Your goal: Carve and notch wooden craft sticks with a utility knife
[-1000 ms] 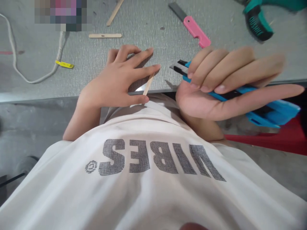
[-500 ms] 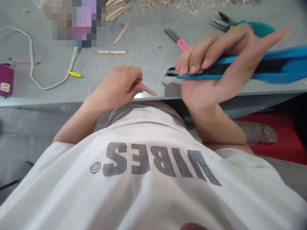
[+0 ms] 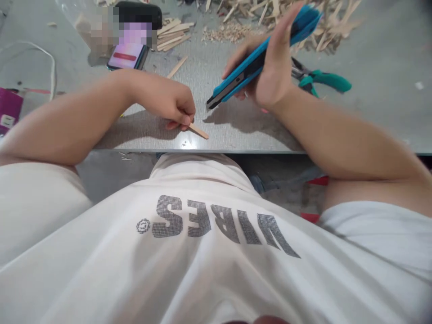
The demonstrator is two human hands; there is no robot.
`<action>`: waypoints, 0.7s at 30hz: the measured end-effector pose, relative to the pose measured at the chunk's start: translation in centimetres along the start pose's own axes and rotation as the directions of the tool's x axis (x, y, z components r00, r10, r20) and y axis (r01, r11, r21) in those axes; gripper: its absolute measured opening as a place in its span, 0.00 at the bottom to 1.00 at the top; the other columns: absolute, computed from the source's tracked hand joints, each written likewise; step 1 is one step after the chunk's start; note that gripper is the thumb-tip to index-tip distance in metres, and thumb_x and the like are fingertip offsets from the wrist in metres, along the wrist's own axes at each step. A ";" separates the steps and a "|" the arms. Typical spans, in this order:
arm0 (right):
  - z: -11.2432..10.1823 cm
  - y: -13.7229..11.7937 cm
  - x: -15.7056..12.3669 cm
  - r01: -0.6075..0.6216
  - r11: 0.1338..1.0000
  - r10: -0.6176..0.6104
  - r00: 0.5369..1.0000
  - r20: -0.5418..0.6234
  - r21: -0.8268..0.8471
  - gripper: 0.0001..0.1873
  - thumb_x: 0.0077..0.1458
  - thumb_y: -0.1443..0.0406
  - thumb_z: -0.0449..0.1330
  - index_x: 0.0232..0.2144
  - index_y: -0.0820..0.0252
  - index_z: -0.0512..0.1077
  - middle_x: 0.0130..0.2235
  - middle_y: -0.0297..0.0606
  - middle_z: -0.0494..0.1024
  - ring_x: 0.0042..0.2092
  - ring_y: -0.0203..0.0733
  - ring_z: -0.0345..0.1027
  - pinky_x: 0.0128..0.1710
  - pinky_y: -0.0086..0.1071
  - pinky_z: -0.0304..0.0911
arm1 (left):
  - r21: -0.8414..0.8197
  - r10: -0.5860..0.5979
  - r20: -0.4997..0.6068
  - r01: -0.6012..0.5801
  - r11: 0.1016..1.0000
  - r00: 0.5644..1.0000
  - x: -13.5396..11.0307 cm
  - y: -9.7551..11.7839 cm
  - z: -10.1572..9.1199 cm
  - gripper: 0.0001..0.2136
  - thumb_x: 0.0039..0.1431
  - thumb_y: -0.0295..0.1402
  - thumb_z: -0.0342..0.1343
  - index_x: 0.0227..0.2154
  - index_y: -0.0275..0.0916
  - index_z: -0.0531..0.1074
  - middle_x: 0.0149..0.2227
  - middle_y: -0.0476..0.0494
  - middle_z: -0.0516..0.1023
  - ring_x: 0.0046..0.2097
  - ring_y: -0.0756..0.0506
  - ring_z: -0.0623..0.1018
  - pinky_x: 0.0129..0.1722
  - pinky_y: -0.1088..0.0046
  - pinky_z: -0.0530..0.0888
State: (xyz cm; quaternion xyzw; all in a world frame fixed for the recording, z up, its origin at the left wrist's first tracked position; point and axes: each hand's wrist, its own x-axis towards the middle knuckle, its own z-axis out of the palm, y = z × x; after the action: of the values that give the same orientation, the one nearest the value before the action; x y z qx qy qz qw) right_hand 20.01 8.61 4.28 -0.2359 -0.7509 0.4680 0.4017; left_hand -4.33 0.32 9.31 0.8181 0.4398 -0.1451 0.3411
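Between the thumb and fingers of my left hand (image 3: 172,102) is a wooden craft stick (image 3: 199,131). Its free end points right, close to the table's front edge. My right hand (image 3: 270,74) grips a blue utility knife (image 3: 241,74), its short blade tip angled down and left, apart from the stick. The knife's back end rises past my raised thumb. Another craft stick (image 3: 177,67) lies on the table behind my left hand. Most of the pink-handled tool is hidden under my right hand.
Green-handled pliers (image 3: 320,81) lie right of my right hand. At the back are a pile of craft sticks (image 3: 173,35), wood shavings (image 3: 227,33) and many split wood pieces (image 3: 330,27). A phone (image 3: 130,51) lies behind my left forearm. A purple box (image 3: 9,108) stands far left.
My right hand has turned the knife from nearly level to a steep slant, its blade shifting left toward the stick. My left forearm has swung up over the table, still with the craft stick.
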 end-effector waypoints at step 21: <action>-1.8 5.8 2.4 0.023 0.998 -0.023 1.000 0.008 0.050 0.47 0.55 0.18 0.67 0.48 0.50 0.77 0.32 0.32 0.77 0.33 0.42 0.70 0.30 0.37 0.63 | -0.108 -0.101 -0.083 0.091 0.990 0.991 -1.3 0.0 0.5 0.13 0.69 0.43 0.57 0.35 0.47 0.85 0.30 0.48 0.87 0.37 0.40 0.77 0.46 0.59 0.73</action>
State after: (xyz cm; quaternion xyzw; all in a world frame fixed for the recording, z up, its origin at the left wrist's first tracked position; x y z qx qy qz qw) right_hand 19.99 13.93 0.47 -0.2152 -0.7433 0.4830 0.4097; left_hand -5.03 -0.85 9.71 0.7827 0.5002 -0.1021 0.3560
